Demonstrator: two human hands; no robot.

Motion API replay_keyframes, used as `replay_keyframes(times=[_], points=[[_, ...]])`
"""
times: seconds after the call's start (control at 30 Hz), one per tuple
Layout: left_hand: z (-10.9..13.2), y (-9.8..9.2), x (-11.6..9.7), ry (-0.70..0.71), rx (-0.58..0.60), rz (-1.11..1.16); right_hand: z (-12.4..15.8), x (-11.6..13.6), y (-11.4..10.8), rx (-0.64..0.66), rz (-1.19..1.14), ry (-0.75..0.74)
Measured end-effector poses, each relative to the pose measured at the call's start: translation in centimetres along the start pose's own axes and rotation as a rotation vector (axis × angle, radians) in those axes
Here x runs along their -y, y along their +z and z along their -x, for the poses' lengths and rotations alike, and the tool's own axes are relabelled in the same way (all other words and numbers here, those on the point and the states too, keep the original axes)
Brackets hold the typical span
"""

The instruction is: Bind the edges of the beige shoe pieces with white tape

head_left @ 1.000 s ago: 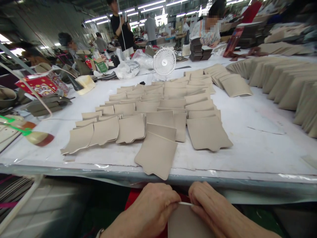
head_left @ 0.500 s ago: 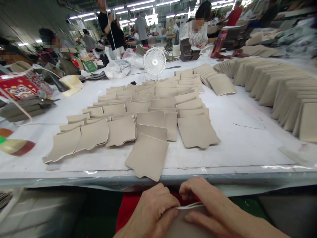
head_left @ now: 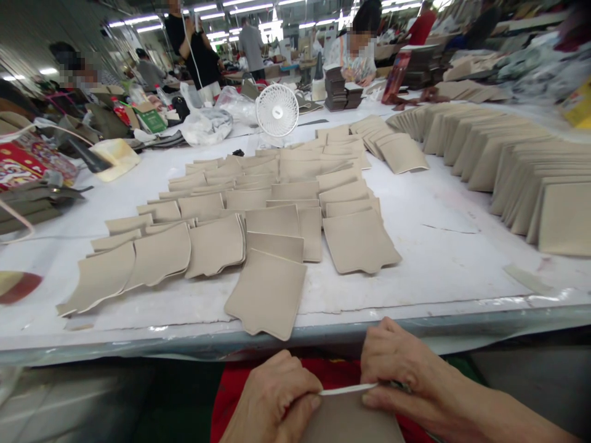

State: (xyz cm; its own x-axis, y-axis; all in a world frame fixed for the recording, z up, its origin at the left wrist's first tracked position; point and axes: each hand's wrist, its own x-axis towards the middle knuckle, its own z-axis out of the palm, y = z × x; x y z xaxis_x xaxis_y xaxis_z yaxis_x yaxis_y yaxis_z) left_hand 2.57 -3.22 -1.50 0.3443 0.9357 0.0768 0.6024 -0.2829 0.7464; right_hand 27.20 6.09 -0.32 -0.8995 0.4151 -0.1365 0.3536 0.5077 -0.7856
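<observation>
Right hand: fingers looser half a second ago, now clamped with thumb on far edge of piece; left hand pinches same edge, as before
Edge, earlier parted into two pale lines, now one straight line; layers seem pressed together, grip steadier on both sides
Piece below near edge of tabletop, above red cloth: taupe, smooth, fairly flat, white-edged, lower part out of view

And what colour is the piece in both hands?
The piece is greyish tan; head view.
</observation>
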Motion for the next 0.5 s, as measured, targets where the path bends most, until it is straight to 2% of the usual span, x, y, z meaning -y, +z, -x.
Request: replay_keyframes(times=[0.13, 0.23, 0.3, 0.5], points=[[-1.1, 0.7, -0.7, -0.07, 0.089, -0.079, -0.4, 0.2, 0.3, -0.033, 0.001, -0.005], [-2.0, 1.6, -1.2, -0.006, 0.14, -0.132, -0.6, 0.5, 0.2, -0.049, -0.011, -0.029], [-2.4, 2.0, -1.4, 0.034, 0.129, -0.154, -0.3, 0.5, 0.0, -0.049, -0.016, -0.032], [-2.1, 2.6, -1.0, 0.031, 0.063, -0.1, 0.6, 0.1, 0.0, -0.029, 0.049, -0.039]])
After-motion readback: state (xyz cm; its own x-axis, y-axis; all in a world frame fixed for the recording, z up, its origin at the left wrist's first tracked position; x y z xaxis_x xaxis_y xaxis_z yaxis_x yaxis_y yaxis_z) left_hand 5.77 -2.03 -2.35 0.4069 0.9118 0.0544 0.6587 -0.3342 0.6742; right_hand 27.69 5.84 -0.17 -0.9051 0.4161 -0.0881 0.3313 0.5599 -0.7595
